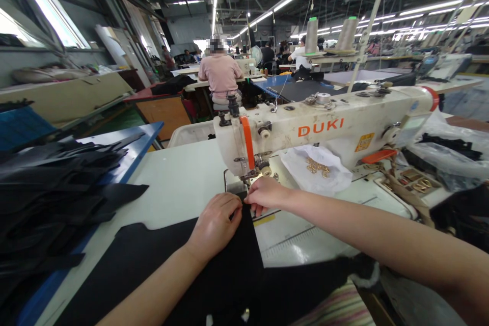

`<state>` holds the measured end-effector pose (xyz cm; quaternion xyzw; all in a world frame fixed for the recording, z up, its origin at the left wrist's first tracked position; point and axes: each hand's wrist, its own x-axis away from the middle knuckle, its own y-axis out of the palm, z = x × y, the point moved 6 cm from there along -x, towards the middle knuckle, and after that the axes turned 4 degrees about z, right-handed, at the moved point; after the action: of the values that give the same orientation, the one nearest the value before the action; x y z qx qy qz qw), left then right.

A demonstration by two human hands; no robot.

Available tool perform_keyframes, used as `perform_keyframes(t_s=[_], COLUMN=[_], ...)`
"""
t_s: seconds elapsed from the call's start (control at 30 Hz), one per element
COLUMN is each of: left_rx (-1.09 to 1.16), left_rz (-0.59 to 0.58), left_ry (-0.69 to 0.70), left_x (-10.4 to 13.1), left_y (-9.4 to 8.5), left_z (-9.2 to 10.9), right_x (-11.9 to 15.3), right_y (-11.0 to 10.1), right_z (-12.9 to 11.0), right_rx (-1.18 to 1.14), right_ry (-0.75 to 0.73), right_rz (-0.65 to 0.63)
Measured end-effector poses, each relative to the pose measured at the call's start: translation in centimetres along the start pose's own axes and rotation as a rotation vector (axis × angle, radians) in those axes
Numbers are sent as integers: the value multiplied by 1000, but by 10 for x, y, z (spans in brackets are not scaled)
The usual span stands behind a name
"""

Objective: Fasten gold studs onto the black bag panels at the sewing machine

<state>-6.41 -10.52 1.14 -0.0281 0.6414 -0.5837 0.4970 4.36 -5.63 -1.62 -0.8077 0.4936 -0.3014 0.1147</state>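
Observation:
A black fabric piece (153, 254) spreads over the pale sewing table and hangs down toward my lap. Its upper corner lies at the needle area of a white sewing machine (282, 132) with orange lettering. My left hand (217, 221) rests on this fabric, fingers curled and pinching its edge just in front of the presser foot. Close beside it, my right hand (267, 194) is closed, thumb and fingertips pinching the same corner of fabric. The fingertips nearly meet. The needle itself is too small to make out behind my fingers.
A white plastic bag (294, 168) with gold-coloured metal rings lies under the machine arm. Stacked black fabric pieces (49, 204) fill the blue-edged table at left. A parts tray (414, 183) sits at right. Thread cones (312, 35) stand behind; a person in pink (220, 72) sits ahead.

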Motion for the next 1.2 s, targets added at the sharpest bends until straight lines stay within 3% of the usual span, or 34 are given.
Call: perform_keyframes(t_s=[0.23,0.43,0.57,0.7,0.93,1.07,1.2], left_rx=[14,14,6,19,-32,-125,-156], left_rz=[-64,-67,-35,-43,-204,-286,-271], left_ry=[-50,-50,-37,-18,72,135,184], left_x=[-4,-5,-5,-4,-2,-3,-1], left_y=[3,1,-1,-2,3,7,7], left_z=[-1,1,2,2,-3,2,6], right_x=[31,83,96,94,87,87,84], right_y=[-9,15,22,31,36,36,35], right_z=[2,-3,-5,-9,0,2,3], right_rx=[282,950,1105,1109,954,899,868], right_ry=[-381,-1209,-1470,-1517,-1210,-1194,-1212], right_rz=[267,250,235,235,273,207,199])
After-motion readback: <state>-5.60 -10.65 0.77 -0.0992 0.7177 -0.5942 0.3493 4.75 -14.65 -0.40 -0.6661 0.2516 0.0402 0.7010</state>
